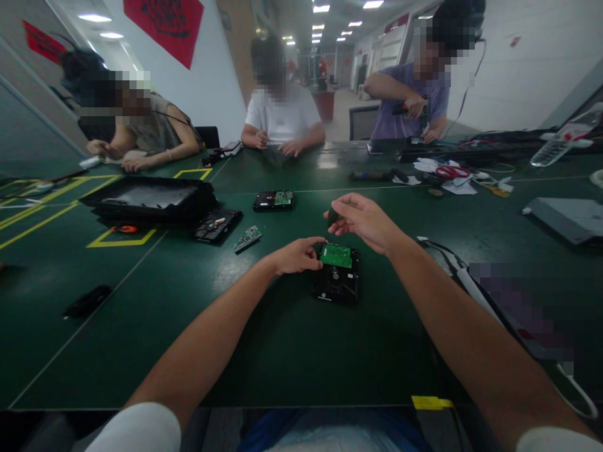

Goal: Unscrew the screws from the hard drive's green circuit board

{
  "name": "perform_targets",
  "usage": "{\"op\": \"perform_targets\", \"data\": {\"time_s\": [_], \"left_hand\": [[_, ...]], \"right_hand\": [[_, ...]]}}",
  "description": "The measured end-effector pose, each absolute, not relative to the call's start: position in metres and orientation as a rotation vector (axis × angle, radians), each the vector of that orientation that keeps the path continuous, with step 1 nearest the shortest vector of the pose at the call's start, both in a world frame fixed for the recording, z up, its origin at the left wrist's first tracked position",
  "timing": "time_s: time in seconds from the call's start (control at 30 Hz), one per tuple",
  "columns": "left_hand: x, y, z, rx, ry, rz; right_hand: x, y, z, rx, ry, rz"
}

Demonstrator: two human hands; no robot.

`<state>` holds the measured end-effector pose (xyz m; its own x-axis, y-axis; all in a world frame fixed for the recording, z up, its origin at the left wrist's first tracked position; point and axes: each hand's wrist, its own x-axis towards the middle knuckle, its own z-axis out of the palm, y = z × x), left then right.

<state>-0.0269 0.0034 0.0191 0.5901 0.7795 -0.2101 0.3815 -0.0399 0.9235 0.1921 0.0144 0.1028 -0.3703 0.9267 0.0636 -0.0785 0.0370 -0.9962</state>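
Note:
A black hard drive (335, 285) lies flat on the green table in front of me, its green circuit board (336, 255) facing up. My left hand (301, 256) grips the drive's left edge beside the board, fingers curled. Just above the drive's far end, my right hand (358, 221) pinches a small dark piece (332, 217) between thumb and fingers. Its exact kind is too unclear to name. A second hard drive (274, 200) rests farther back, with part of its board showing green.
To the left are a large black tray (146, 199), another black drive-like case (216, 225) and a loose circuit board (248, 238). Cables (452, 260) run along the right, near a grey metal box (568, 220). Three people sit across the table; one holds a power tool (414, 108).

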Motion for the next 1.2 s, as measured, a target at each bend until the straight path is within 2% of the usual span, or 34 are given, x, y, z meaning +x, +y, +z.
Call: {"op": "perform_targets", "data": {"time_s": [1.2], "left_hand": [[-0.0231,0.0017,0.0228,1.618,0.998,0.420]], "right_hand": [[0.1947,0.0117,0.1068,-0.940,-1.467,1.514]]}}
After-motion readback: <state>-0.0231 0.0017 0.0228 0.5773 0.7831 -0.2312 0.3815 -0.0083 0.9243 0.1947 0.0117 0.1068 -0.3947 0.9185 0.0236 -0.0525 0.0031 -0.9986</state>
